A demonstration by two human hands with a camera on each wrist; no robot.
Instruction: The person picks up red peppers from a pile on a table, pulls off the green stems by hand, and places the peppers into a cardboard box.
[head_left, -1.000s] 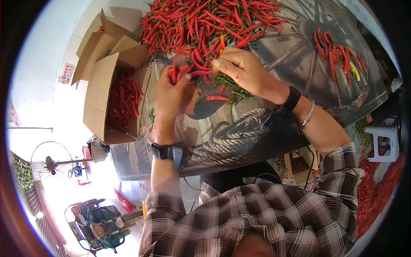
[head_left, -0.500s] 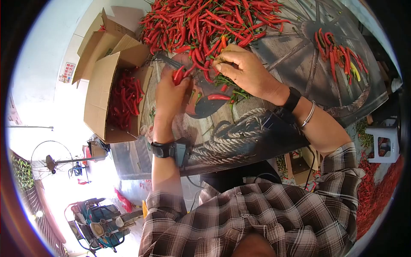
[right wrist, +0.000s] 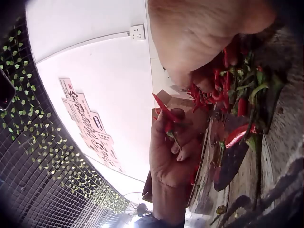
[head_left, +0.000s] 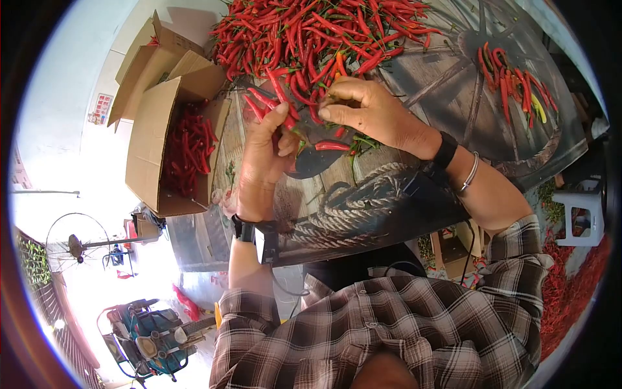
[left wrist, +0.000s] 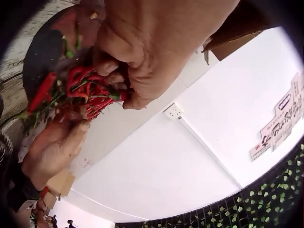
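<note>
In the head view my left hand grips several red chili peppers, thumb across them and tips fanned away from me. One green stem hangs by its fingers in the right wrist view. Beside it, to the right, my right hand hovers at the near edge of the chili pile, thumb and fingers bent toward each other. I cannot tell whether its fingertips pinch anything. Below the hands, a loose red chili lies by a small heap of green stems on the table.
A cardboard box holding red chilies stands on the left. At the right of the patterned table lies a smaller group of chilies with a yellow-green one. A grey plastic stool stands beyond.
My left hand has turned over, so the chilies in it show spread out and pointing away. My right hand has stayed nearly in place, shifting slightly toward me.
</note>
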